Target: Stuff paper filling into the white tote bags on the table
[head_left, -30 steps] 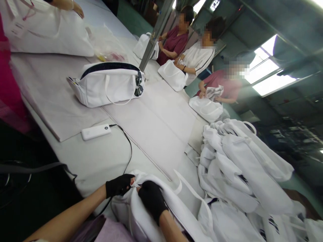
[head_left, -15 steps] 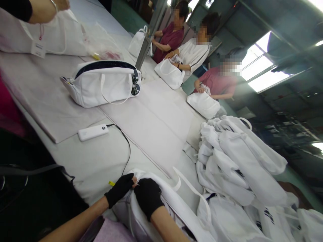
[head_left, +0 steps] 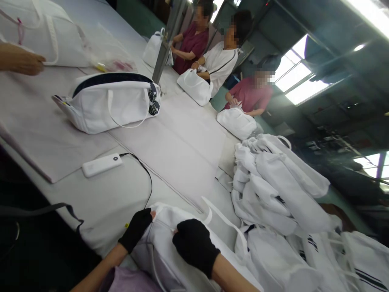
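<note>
A white fabric bag with a looping handle lies at the near table edge under both my hands. My left hand, in a black fingerless glove, grips the bag's left edge with its fingertips. In the same kind of glove, my right hand is closed on the fabric near the bag's top middle. The two hands sit a short way apart on the bag.
A heap of white bags fills the right. A finished white bag with navy trim stands mid-table. A white power bank with a black cable lies near. Three seated people handle bags beyond; another person's hand is at far left.
My hands have drawn apart on the bag, the right one shifting rightward. The view has swung slightly, and the other person's hand at upper left has come lower.
</note>
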A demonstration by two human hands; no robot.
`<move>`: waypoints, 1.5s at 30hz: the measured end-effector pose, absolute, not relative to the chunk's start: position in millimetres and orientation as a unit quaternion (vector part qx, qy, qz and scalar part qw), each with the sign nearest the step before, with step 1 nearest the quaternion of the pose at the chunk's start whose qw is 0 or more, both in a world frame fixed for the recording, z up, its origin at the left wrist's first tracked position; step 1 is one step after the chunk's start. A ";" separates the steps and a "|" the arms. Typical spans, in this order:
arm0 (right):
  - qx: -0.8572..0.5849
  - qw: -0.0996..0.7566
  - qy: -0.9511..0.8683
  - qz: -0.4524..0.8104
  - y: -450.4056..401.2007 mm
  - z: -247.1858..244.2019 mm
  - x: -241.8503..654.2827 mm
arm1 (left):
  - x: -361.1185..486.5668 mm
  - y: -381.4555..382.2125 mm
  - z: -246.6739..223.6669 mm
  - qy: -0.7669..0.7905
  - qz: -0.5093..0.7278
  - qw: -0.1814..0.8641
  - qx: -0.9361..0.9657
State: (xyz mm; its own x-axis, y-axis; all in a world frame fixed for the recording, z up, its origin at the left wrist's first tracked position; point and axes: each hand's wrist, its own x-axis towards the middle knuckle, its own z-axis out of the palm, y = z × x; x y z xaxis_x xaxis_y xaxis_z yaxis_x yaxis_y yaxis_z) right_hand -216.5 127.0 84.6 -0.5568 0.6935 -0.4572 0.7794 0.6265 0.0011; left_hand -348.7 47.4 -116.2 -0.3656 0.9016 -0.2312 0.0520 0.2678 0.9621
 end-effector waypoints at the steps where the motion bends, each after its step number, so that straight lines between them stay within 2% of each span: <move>1: 0.443 0.186 0.870 -0.108 126.0 86.4 -202.6 | -350.7 48.1 -116.6 0.677 0.486 0.427 0.351; 9: 0.657 -0.042 0.721 -0.218 88.0 65.2 -92.9 | -363.9 52.0 -110.6 0.693 0.470 0.428 0.340; 13: 0.716 -0.126 0.656 -0.205 62.7 60.8 -46.8 | -367.2 46.2 -114.8 0.672 0.462 0.475 0.331; 17: 0.737 -0.120 0.616 -0.252 40.1 65.2 -12.3 | -375.7 44.0 -123.2 0.654 0.452 0.527 0.300; 19: 0.754 -0.145 0.598 -0.230 30.4 64.8 -7.3 | -379.3 53.7 -116.1 0.670 0.415 0.513 0.341; 20: 0.762 -0.158 0.590 -0.213 26.1 62.9 -7.8 | -378.5 61.2 -106.8 0.694 0.387 0.472 0.383; 23: 0.778 -0.167 0.580 -0.173 14.3 50.6 -16.9 | -355.2 83.4 -58.1 0.747 0.326 0.261 0.518; 24: 0.781 -0.173 0.581 -0.153 10.4 45.1 -21.1 | -339.0 86.9 -39.2 0.734 0.334 0.212 0.552; 27: 0.783 -0.187 0.585 -0.100 -1.9 29.6 -33.5 | -273.8 78.7 1.1 0.563 0.367 0.261 0.693; 28: 0.783 -0.179 0.587 -0.100 -6.0 25.6 -36.6 | -251.5 71.6 6.1 0.501 0.341 0.284 0.743; 31: 0.790 -0.136 0.589 -0.101 -19.0 19.1 -38.0 | -200.3 53.4 2.7 0.409 0.236 0.300 0.829; 34: 0.789 -0.105 0.598 -0.098 -34.1 19.4 -21.3 | -176.7 52.9 -2.2 0.415 0.150 0.257 0.860; 38: 0.793 -0.176 0.576 -0.095 -49.1 24.8 25.2 | -169.3 64.2 5.6 0.396 0.051 0.174 0.900; 41: 0.798 -0.208 0.553 -0.121 -42.7 30.2 52.2 | -171.9 67.7 6.9 0.379 0.039 0.136 0.915; 45: 0.774 -0.118 0.609 -0.128 -18.3 38.7 55.9 | -178.1 64.8 6.4 0.398 0.054 0.113 0.909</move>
State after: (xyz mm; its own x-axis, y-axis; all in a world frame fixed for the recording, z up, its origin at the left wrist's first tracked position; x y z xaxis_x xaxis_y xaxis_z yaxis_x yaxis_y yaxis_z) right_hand 55.9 -18.3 38.7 0.2249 0.9729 -0.0540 0.9122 -0.2297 -0.3394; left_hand -178.1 64.8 6.4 0.6774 0.7355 0.0086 0.7109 -0.6577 0.2492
